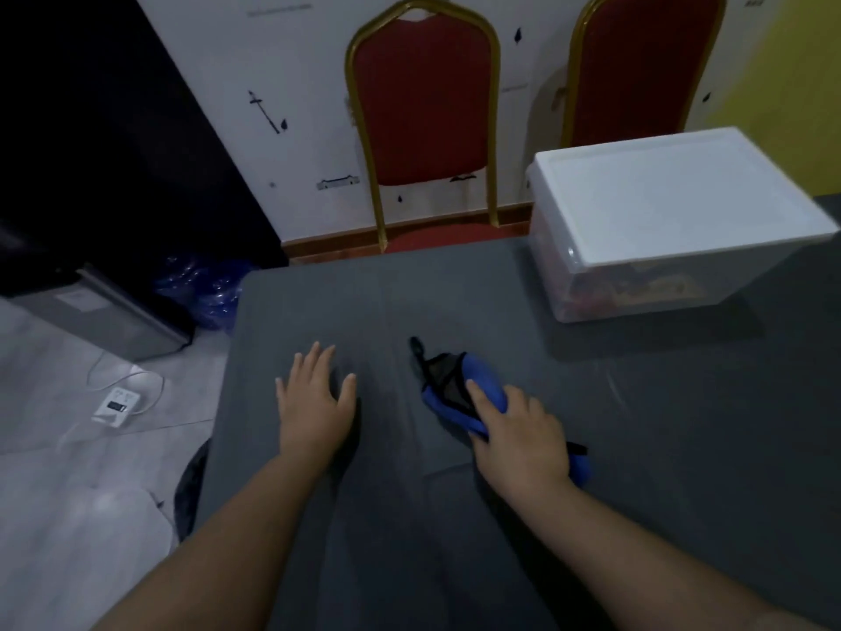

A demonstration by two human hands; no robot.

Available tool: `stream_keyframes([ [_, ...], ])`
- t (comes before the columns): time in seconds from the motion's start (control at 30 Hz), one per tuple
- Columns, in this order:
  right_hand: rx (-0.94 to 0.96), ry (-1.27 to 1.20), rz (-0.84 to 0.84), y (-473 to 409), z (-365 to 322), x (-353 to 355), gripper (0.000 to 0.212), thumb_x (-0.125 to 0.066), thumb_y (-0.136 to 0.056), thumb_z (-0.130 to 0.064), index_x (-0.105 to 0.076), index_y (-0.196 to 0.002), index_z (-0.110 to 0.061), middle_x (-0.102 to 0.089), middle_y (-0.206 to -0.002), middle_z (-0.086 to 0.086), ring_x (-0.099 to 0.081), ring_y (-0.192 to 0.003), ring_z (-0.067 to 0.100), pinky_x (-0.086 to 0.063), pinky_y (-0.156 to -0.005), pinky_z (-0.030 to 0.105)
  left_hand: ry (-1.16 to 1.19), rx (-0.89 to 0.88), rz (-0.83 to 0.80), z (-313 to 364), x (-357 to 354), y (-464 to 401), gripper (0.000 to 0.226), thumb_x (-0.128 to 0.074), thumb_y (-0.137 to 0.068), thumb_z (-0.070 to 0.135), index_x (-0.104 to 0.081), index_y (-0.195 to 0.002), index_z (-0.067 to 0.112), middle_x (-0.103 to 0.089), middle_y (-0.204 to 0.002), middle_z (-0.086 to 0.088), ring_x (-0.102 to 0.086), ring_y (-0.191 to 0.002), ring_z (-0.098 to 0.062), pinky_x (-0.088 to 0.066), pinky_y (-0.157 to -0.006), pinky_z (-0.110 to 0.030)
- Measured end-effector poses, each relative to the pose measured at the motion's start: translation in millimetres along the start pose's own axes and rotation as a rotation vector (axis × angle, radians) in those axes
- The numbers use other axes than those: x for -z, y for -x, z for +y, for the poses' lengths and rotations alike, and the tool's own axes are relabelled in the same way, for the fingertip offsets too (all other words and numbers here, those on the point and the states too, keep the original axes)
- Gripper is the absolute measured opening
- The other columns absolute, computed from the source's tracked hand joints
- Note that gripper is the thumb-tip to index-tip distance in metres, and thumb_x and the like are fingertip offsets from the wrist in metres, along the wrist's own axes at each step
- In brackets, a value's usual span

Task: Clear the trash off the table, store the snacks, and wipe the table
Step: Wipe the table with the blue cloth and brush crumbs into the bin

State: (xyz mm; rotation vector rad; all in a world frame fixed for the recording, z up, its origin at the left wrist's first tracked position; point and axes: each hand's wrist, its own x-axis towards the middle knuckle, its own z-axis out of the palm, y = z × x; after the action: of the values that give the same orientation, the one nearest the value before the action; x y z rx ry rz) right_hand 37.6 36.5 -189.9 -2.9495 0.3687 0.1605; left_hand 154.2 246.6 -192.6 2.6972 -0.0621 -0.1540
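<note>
Far on the left, down on the floor, a dark bin (113, 316) stands by the black wall, and a white plug box (116, 405) with a thin cord lies on the pale floor nearer to me. Some crinkly blue plastic (200, 289) sits on the floor just past the far left corner of the table (660, 448), which has a gray cover. My left hand (314, 403) lies flat on the table with the fingers spread wide and nothing in it. Just to the right of it is the blue cloth (455, 393) (it has a black mesh part and a little black strap that points away from me). My right hand (519, 434) presses down on top of that cloth, with my fingers bent over it and one finger stretched along the blue part, so I am holding it against the table. A bit of the blue cloth pokes out by my wrist too. At the far side of the table a red chair (423, 102) with a gold frame stands against the white wall, and a second red chair (641, 61) stands to its right. On the far right of the table sits a clear storage box (637, 284) with a white lid (673, 193) shut on top. I can see snacks (632, 291) through its side, but they look blurry.
</note>
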Motion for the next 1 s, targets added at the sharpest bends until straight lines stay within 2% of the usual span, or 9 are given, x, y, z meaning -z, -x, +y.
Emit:
stream_keyframes([
  [0.1, 0.150, 0.025, 0.002, 12.2, -49.6, -11.0, 0.076, -0.087, -0.048, -0.042, -0.065, -0.119, -0.029, -0.065, -0.088, 0.004, -0.060, -0.063, 0.022, -0.049, -0.052, 0.033, -0.097, -0.029, -0.022, -25.4, 9.9, -4.2, 0.056, -0.038, -0.097, 0.040, -0.026, -0.148, 0.020, -0.016, -0.158, 0.002, -0.005, -0.146, -0.017, 0.001, -0.118, -0.043],
  [0.2, 0.148, 0.048, 0.002, 19.7, -46.0, -11.8, 0.076, -0.085, -0.047, -0.034, -0.065, -0.120, -0.029, -0.065, -0.087, 0.007, -0.059, -0.060, 0.028, -0.047, -0.049, 0.033, -0.142, -0.019, -0.058, -49.2, 11.8, -9.4, 0.057, -0.035, -0.097, 0.042, -0.024, -0.148, 0.020, -0.013, -0.159, 0.002, -0.002, -0.147, -0.017, 0.002, -0.118, -0.043],
  [0.27, 0.005, 0.067, 0.011, 15.2, -18.3, -5.0, 0.072, -0.080, -0.056, -0.028, -0.061, -0.126, -0.029, -0.064, -0.093, 0.013, -0.060, -0.067, 0.036, -0.049, -0.052, 0.037, -0.148, -0.020, -0.071, -60.1, 11.4, -13.9, 0.058, -0.035, -0.096, 0.042, -0.023, -0.148, 0.020, -0.012, -0.159, 0.002, -0.002, -0.147, -0.017, 0.002, -0.118, -0.044],
  [0.37, -0.327, 0.036, 0.023, -7.2, 22.2, 14.9, 0.064, -0.063, -0.081, -0.033, -0.042, -0.141, -0.035, -0.055, -0.118, 0.016, -0.057, -0.096, 0.039, -0.049, -0.073, 0.041, -0.157, -0.027, -0.076, -69.5, 10.1, -22.3, 0.060, -0.035, -0.096, 0.043, -0.021, -0.149, 0.020, -0.011, -0.159, 0.002, -0.001, -0.147, -0.017, 0.002, -0.119, -0.044],
  [0.5, -0.472, 0.005, 0.039, -69.9, 17.9, 23.4, 0.061, -0.047, -0.092, -0.038, -0.024, -0.148, -0.036, -0.042, -0.134, 0.015, -0.046, -0.115, 0.037, -0.043, -0.087, 0.039, -0.186, -0.056, -0.078, -70.2, 6.5, -35.3, 0.061, -0.033, -0.096, 0.046, -0.017, -0.150, 0.021, -0.008, -0.159, 0.004, 0.001, -0.147, -0.016, 0.004, -0.118, -0.044],
  [0.63, -0.400, 0.007, 0.047, -133.6, -44.0, 16.5, 0.061, -0.047, -0.092, -0.038, -0.022, -0.148, -0.037, -0.042, -0.132, 0.013, -0.045, -0.115, 0.034, -0.042, -0.088, 0.040, -0.220, -0.087, -0.093, -64.5, 6.4, -57.3, 0.059, -0.030, -0.097, 0.044, -0.014, -0.150, 0.022, -0.005, -0.160, 0.005, 0.002, -0.147, -0.016, 0.004, -0.118, -0.044],
  [0.8, -0.083, -0.023, -0.026, -137.8, -127.9, 1.7, 0.061, -0.044, -0.094, -0.042, -0.016, -0.148, -0.039, -0.041, -0.129, 0.007, -0.045, -0.111, 0.029, -0.040, -0.083, 0.037, -0.221, -0.093, -0.100, -57.2, 8.0, -101.7, 0.059, -0.027, -0.098, 0.041, -0.012, -0.151, 0.021, -0.004, -0.160, 0.004, 0.003, -0.147, -0.016, 0.003, -0.119, -0.045],
  [0.87, -0.101, -0.078, -0.041, -128.5, -118.5, 0.3, 0.060, -0.044, -0.093, -0.042, -0.017, -0.147, -0.042, -0.042, -0.129, 0.004, -0.046, -0.112, 0.027, -0.041, -0.085, 0.037, -0.223, -0.095, -0.094, -56.9, 6.2, -112.6, 0.060, -0.026, -0.098, 0.043, -0.010, -0.151, 0.021, -0.002, -0.160, 0.004, 0.003, -0.147, -0.016, 0.003, -0.118, -0.046],
  [1.0, -0.338, 0.008, 0.027, -130.1, -51.5, 12.8, 0.062, -0.047, -0.091, -0.040, -0.021, -0.147, -0.042, -0.043, -0.132, 0.008, -0.047, -0.112, 0.030, -0.044, -0.085, 0.038, -0.236, -0.113, -0.033, -59.0, -1.5, -116.4, 0.061, -0.023, -0.096, 0.045, -0.008, -0.151, 0.022, -0.002, -0.160, 0.004, 0.004, -0.147, -0.016, 0.004, -0.118, -0.045],
])
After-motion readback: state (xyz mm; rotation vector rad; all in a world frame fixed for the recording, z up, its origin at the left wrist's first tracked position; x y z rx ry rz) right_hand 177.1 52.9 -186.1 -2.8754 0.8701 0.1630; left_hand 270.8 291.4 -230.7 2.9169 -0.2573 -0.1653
